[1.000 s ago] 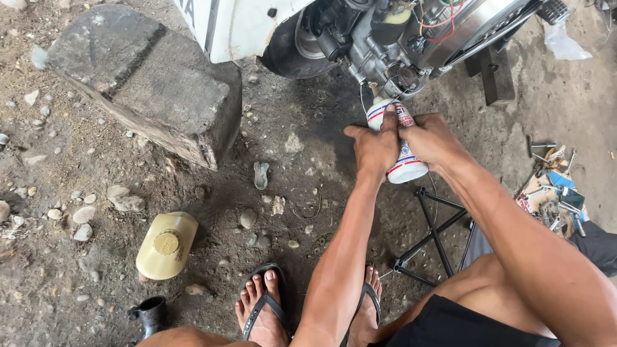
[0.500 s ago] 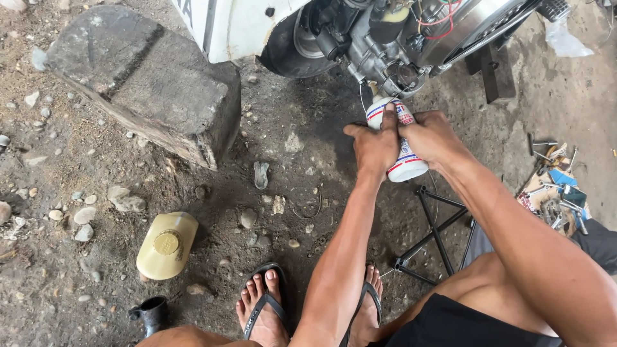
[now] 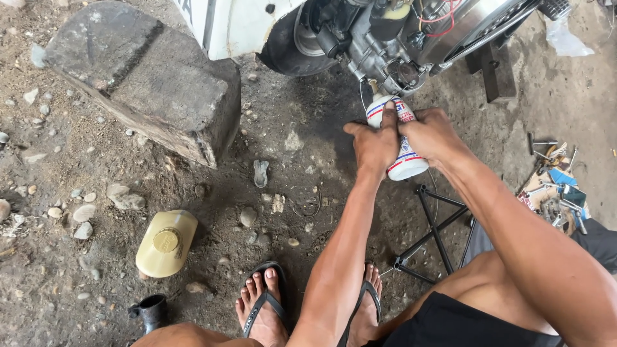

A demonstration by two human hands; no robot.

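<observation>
Bare arms, black shorts (image 3: 450, 321), and 2 black flip-flops (image 3: 260, 308) on bare feet.

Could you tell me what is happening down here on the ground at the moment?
A person sitting low over a dirt floor grips a white bottle with red and blue markings in both hands, the left hand and right hand wrapped around it. The bottle is tipped with its neck up against the engine of a small motorcycle. A yellowish plastic container lies to the left, a large stone block beyond it, and tools are scattered at the right.
</observation>
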